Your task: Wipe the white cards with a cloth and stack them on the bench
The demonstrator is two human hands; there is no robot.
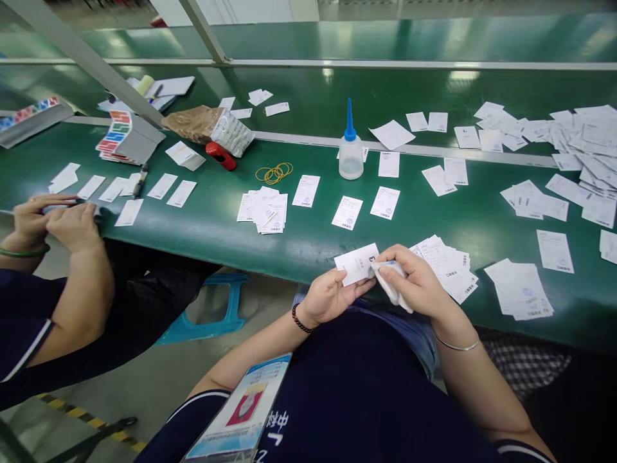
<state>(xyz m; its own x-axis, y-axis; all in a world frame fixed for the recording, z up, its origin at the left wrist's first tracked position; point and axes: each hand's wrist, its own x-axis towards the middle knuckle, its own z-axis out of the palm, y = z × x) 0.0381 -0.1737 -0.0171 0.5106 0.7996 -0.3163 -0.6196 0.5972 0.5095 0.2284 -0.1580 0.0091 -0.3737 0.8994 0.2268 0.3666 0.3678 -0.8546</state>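
Observation:
A white printed card [355,262] lies across the fingers of my left hand [332,294], its thumb pressing on the near edge. My right hand [415,283] grips a folded white cloth [393,289], which touches the card's right end. Both hands are close together just above the table's front edge. Beside my right hand a fanned pile of white cards [448,267] rests on the green table [284,254]. Ahead of my hands lie two single cards, a left one [347,213] and a right one [385,202].
A clear bottle with a blue nozzle [351,157] stands behind the cards, near yellow rubber bands [274,173]. More card piles [520,292] spread to the right. At left, a co-worker's hands [72,225] hold something beside a black marker [140,181]. A blue stool [212,315] stands below.

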